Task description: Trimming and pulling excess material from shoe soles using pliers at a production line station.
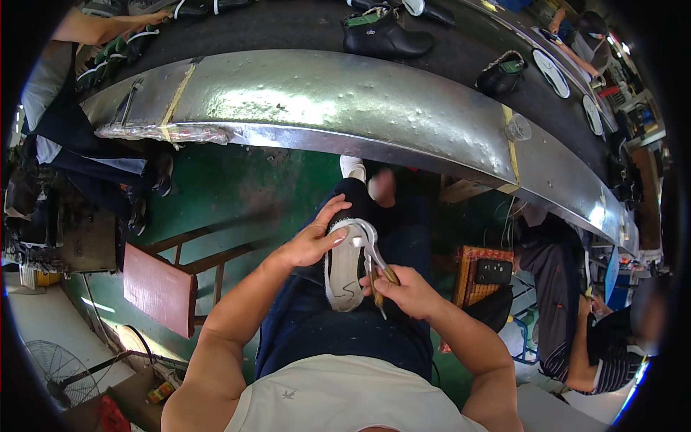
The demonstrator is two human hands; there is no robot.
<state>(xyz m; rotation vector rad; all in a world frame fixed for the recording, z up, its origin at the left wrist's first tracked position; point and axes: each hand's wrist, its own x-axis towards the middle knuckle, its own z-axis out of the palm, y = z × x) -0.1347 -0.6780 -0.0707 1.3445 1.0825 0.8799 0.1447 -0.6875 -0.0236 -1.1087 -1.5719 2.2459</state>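
We view, from the wearer's head, two bare hands at work on a shoe (344,277) lying on the lap, its pale sole turned up and its length running from near to far. We see the left hand (313,241) closed about the far left end of the shoe, the thumb pressed on the sole and the fingers spread along the outer edge. The right hand (403,291), on the near right, is wrapped around the handles of metal pincers (376,255), whose curved head reaches over the far end of the sole; we cannot tell whether the jaws pinch any material. Beneath the shoe we find dark trousers (299,335). Beyond the knees we note a dented metal ledge (281,101) and, farther still, a dark belt (273,36) bearing a black ankle boot (385,34). A clear cup (517,128) stands on the ledge to the right. On the left we observe a pinkish-topped stool (158,288), and nearer, a fan (59,371). At the far left, a co-worker's arm (101,29) extends over the belt.
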